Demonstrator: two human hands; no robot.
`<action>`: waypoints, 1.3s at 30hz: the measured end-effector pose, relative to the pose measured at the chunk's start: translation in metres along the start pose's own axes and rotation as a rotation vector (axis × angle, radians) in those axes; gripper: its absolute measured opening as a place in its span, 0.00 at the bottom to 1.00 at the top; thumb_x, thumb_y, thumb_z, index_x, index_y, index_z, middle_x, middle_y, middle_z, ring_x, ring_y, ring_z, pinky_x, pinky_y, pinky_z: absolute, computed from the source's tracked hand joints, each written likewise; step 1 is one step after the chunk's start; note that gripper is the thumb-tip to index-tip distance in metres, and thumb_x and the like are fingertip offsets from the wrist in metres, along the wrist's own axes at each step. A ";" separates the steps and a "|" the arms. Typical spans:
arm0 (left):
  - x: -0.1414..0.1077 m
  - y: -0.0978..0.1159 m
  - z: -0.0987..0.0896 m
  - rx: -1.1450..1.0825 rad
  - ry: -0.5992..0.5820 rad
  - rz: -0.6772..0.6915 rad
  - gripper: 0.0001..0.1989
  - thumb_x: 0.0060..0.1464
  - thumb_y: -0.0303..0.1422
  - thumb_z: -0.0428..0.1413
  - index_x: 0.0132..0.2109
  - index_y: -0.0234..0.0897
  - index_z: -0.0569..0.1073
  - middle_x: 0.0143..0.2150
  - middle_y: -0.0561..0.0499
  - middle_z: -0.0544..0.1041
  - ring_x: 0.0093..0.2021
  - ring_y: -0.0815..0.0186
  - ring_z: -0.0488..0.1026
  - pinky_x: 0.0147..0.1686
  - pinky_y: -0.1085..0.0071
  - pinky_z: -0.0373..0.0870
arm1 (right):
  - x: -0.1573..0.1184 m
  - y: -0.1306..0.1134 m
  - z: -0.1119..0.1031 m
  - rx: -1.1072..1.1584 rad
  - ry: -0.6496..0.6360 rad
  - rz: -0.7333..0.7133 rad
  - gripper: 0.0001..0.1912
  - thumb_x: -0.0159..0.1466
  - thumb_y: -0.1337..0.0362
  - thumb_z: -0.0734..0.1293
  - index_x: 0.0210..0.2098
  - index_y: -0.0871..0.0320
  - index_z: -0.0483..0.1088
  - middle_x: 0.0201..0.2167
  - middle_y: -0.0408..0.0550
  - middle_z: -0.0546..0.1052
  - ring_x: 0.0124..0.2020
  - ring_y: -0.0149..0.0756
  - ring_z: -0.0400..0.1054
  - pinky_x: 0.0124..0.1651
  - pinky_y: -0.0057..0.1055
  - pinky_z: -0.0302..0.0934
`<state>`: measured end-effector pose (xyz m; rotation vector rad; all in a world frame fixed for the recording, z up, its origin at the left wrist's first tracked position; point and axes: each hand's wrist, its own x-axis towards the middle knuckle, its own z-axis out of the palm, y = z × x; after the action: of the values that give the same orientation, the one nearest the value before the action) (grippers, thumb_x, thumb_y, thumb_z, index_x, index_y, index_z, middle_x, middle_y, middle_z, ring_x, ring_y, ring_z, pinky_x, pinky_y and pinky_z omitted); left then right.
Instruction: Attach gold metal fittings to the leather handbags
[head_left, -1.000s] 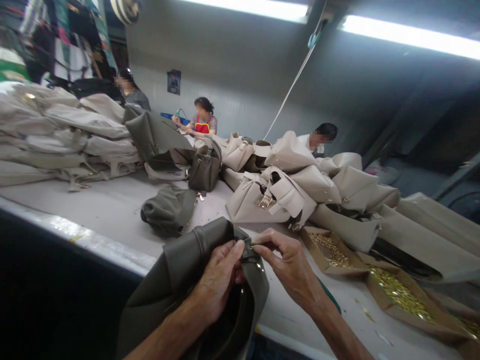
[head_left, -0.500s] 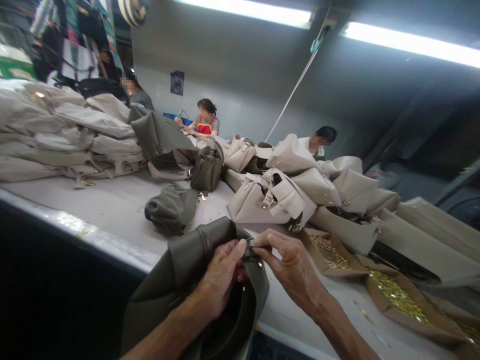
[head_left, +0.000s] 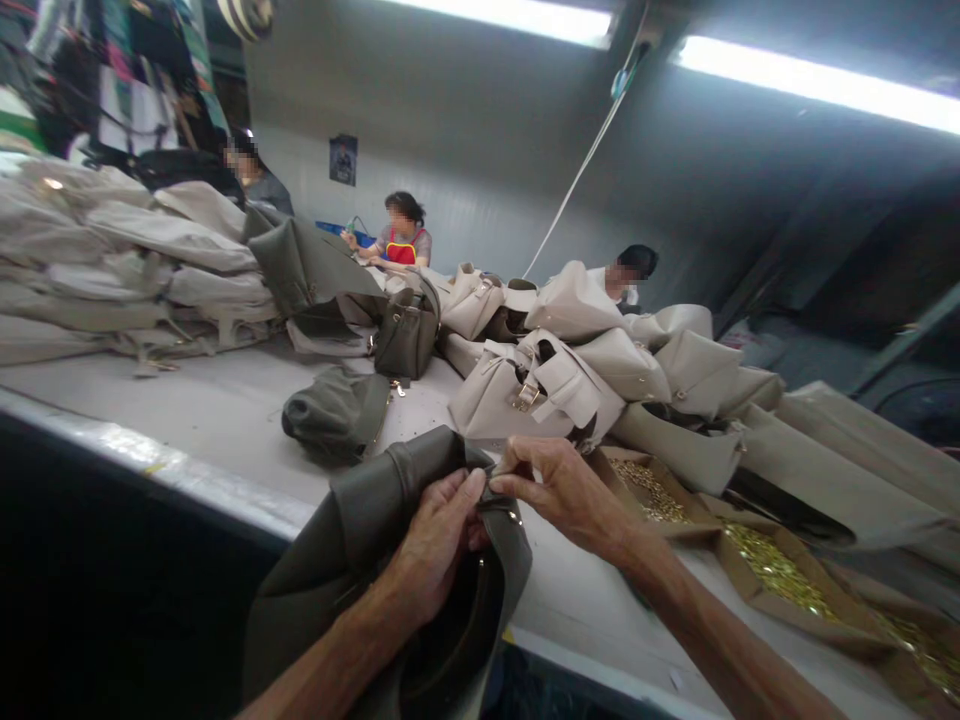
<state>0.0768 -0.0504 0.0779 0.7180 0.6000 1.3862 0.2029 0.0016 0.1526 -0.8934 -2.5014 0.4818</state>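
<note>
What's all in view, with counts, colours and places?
Held bag: one, dark olive, front centre
Pouch: one, dark green, on table
Other dark bags: at least two, olive, behind pouch
Pale bags: many, cream, right pile
Soft stack: one, beige, left
Trays: three, brown, right
Metal pieces: many, gold, in trays
Table: one, pale, across
Lights: two, white, overhead
People: three, mixed clothing, far side
Left hand, right hand: one each, bare, at held bag

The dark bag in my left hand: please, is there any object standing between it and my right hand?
Nothing visible stands between them: the right hand has its fingertips at the edge of the dark bag, beside the left hand.
</note>
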 end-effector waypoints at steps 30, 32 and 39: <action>0.000 -0.005 0.001 -0.048 0.055 0.045 0.16 0.49 0.43 0.61 0.33 0.33 0.70 0.21 0.58 0.67 0.19 0.77 0.61 0.19 0.81 0.59 | -0.014 -0.004 0.014 0.029 0.177 0.105 0.10 0.59 0.71 0.66 0.23 0.59 0.63 0.20 0.38 0.68 0.24 0.27 0.60 0.29 0.25 0.51; 0.000 -0.005 0.000 -0.043 0.043 0.045 0.16 0.50 0.43 0.60 0.33 0.33 0.70 0.22 0.58 0.66 0.19 0.77 0.60 0.19 0.82 0.58 | -0.012 -0.004 0.014 0.062 0.159 0.116 0.08 0.59 0.70 0.66 0.25 0.59 0.64 0.22 0.39 0.68 0.24 0.28 0.61 0.29 0.24 0.51; 0.001 -0.005 -0.001 -0.050 0.031 0.048 0.16 0.50 0.43 0.60 0.34 0.33 0.69 0.23 0.57 0.66 0.20 0.77 0.60 0.19 0.81 0.58 | -0.008 -0.002 0.008 0.108 0.126 0.014 0.07 0.57 0.72 0.66 0.23 0.60 0.66 0.21 0.38 0.67 0.26 0.27 0.60 0.31 0.23 0.52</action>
<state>0.0791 -0.0491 0.0736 0.6758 0.5741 1.4536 0.2033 -0.0071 0.1444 -0.8719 -2.3334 0.5423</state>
